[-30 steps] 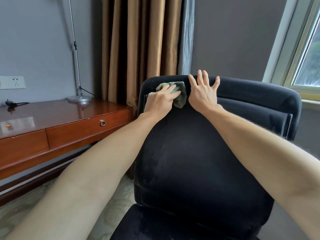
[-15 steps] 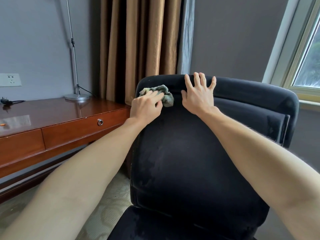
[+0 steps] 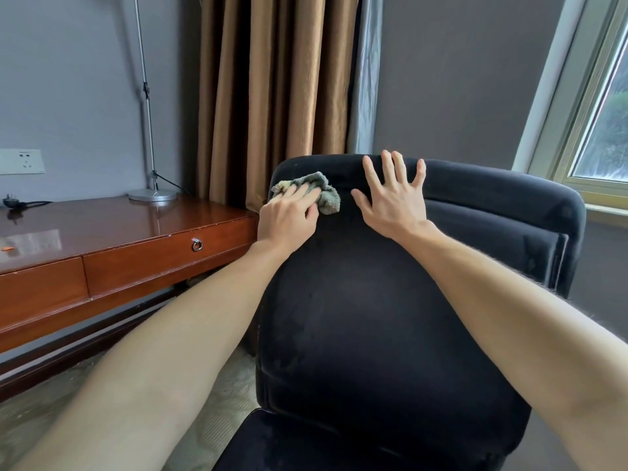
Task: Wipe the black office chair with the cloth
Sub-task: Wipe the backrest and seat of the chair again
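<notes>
Okay, left hand (image 3: 289, 217) pressed the green cloth (image 3: 324, 193) with near-straight fingers onto the upper left corner of the black office chair (image 3: 373, 317) backrest. Right hand (image 3: 390, 202) lay flat beside it, fingers spread.

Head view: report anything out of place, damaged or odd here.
Nothing looks damaged or spilled. One small oddity: a black power plug lies loose on the reddish wooden desk, not in the white wall socket above it.

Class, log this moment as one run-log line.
left hand: presses grey-green terry cloth on black office chair top | right hand: flat on chair | stage: wiping
</notes>
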Demonstrator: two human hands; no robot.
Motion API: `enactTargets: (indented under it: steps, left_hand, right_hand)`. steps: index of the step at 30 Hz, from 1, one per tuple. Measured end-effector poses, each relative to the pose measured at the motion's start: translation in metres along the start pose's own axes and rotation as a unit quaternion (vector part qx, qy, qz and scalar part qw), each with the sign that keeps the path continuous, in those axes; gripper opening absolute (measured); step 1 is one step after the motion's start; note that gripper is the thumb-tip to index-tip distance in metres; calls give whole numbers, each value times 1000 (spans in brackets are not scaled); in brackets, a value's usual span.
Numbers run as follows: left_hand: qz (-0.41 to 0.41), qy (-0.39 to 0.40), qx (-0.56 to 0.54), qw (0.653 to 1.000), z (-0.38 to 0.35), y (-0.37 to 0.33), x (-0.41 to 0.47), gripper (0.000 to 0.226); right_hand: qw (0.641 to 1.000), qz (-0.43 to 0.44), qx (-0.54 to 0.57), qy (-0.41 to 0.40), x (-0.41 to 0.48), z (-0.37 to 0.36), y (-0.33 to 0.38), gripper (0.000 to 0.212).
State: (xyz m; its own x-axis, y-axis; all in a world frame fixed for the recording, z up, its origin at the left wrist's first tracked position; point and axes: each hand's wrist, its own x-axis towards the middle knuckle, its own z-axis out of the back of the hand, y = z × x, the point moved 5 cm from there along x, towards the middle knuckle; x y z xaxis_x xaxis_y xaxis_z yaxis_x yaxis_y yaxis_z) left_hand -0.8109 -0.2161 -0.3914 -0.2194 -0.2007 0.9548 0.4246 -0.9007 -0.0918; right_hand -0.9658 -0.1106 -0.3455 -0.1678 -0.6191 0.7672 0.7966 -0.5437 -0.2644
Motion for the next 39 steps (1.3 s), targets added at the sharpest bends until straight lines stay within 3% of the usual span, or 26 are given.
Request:
enactTargets:
  steps: [10, 15, 20, 24, 33, 39]
  left_hand:
    - [-4, 80, -53, 995, -15, -33, 18, 35]
    - [-42, 45, -40, 997, -1, -13, 10, 32]
    - [33, 75, -2, 997, 16, 28, 4, 38]
    - [53, 49, 7, 997, 21, 19, 4, 37]
    - [-53, 21, -52, 997, -2, -34, 13, 33]
    - [-25, 12, -44, 999, 9, -2, 8, 33]
  right_hand:
    - [999, 17, 17, 23, 18, 13, -16, 58]
    - [1000, 18, 11, 11, 16, 4, -10, 57]
    - [1000, 20, 15, -4, 17, 4, -5, 56]
    - [1000, 19, 10, -3, 17, 5, -4, 58]
    - [1000, 20, 3, 9, 17, 6, -6, 59]
    - [999, 27, 17, 10, 18, 7, 0, 59]
